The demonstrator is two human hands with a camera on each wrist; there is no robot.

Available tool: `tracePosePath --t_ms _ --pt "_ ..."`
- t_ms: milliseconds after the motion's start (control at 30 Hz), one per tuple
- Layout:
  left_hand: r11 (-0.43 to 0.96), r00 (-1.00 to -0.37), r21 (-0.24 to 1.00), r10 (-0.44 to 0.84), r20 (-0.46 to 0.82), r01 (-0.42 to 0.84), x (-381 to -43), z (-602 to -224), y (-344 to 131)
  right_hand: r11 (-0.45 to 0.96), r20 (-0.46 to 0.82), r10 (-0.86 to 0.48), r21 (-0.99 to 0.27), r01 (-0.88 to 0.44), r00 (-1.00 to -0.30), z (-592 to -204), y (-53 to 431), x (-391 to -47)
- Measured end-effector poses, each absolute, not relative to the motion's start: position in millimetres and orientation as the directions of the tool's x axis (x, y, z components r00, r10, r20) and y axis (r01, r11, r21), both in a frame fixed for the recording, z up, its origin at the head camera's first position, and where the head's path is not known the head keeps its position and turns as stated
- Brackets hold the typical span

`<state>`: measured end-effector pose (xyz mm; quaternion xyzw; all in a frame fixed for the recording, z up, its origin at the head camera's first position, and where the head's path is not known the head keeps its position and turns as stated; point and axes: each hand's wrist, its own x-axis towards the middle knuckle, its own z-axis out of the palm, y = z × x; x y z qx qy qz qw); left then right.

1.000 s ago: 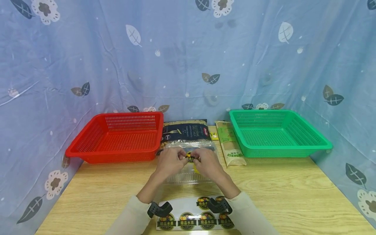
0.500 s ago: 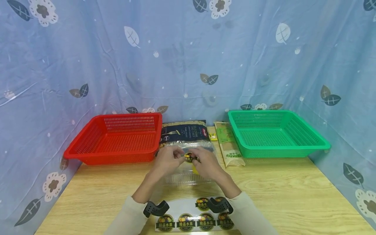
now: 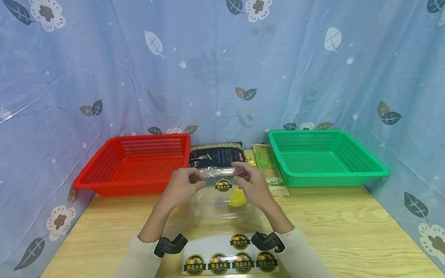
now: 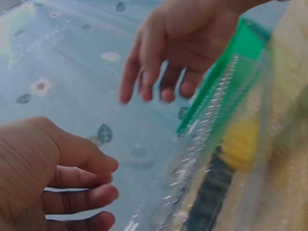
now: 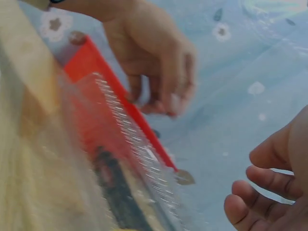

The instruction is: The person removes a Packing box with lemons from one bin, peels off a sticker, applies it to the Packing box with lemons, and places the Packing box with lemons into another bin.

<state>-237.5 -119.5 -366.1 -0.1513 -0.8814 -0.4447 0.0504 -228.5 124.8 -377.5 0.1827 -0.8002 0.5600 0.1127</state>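
A clear plastic clamshell box [image 3: 212, 200] sits on the table in the middle of the head view. On its lid is a round black fruit sticker [image 3: 223, 185] with gold lettering. A yellow ridged thing [image 4: 240, 144] shows through the box's wall. My left hand [image 3: 181, 187] hovers at the left of the lid with fingers loosely bent, holding nothing. Opposite it, my right hand [image 3: 256, 186] hangs over the right side of the lid, fingers apart and nothing between them. Both wrist views show the hands above the box.
A sheet of matching stickers [image 3: 205, 247] lies near the front edge. Behind the box is a pasta bag [image 3: 222, 156], with a long green-and-tan packet [image 3: 265, 160] to its right. A red basket [image 3: 153, 185] stands left, a green basket [image 3: 333, 178] right.
Earlier, both hands pinched at the sticker over the lid. My left hand let go first, then my right; they have moved apart, leaving the sticker on the lid.
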Motion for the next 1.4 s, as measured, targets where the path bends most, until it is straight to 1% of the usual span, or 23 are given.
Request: tracePosePath --t_ms 133,233,367,533,600,700,800,867,1033,1133,1300,1400 --pt "0.575 -0.96 0.77 0.197 0.197 0.277 -236 -364 -133 0.25 0.42 -0.036 -0.875 -0.415 -0.907 -372 144 -233" --pt "0.617 -0.973 0.752 0.169 0.159 0.23 -236 -365 -142 0.216 0.444 0.064 -0.88 -0.422 -0.894 -371 160 -238" --pt "0.679 -0.986 0.719 0.161 0.054 0.15 -235 -365 -152 0.167 0.456 0.16 -0.887 -0.431 -0.875 -369 182 -243" --pt "0.701 -0.983 0.71 0.167 -0.078 0.063 -234 -367 -157 0.178 0.44 0.327 -0.898 -0.403 -0.837 -365 208 -245" --pt "0.703 -0.98 0.71 0.164 -0.112 0.037 -234 -368 -157 0.185 0.437 0.41 -0.9 -0.396 -0.801 -367 218 -247" --pt "0.685 -0.972 0.728 0.172 -0.159 0.002 -235 -370 -157 0.192 0.431 0.532 -0.9 -0.392 -0.729 -371 234 -251" --pt "0.645 -0.965 0.764 0.189 -0.183 -0.018 -237 -373 -156 0.201 0.418 0.625 -0.902 -0.382 -0.659 -378 249 -255" --pt "0.619 -0.961 0.785 0.204 -0.189 -0.023 -239 -374 -156 0.206 0.398 0.672 -0.91 -0.359 -0.624 -382 259 -256" --pt "0.606 -0.958 0.795 0.217 -0.186 -0.017 -241 -376 -155 0.135 0.327 0.758 -0.925 -0.355 -0.564 -391 277 -256" --pt "0.613 -0.963 0.79 0.202 -0.178 -0.018 -241 -376 -154 0.071 0.276 0.805 -0.924 -0.376 -0.526 -396 283 -256" --pt "0.629 -0.971 0.777 0.164 -0.174 -0.033 -238 -374 -151 0.123 0.253 0.866 -0.944 -0.305 -0.432 -403 288 -257" --pt "0.639 -0.976 0.767 0.132 -0.176 -0.052 -237 -373 -149 0.131 0.23 0.882 -0.958 -0.254 -0.411 -407 291 -258"
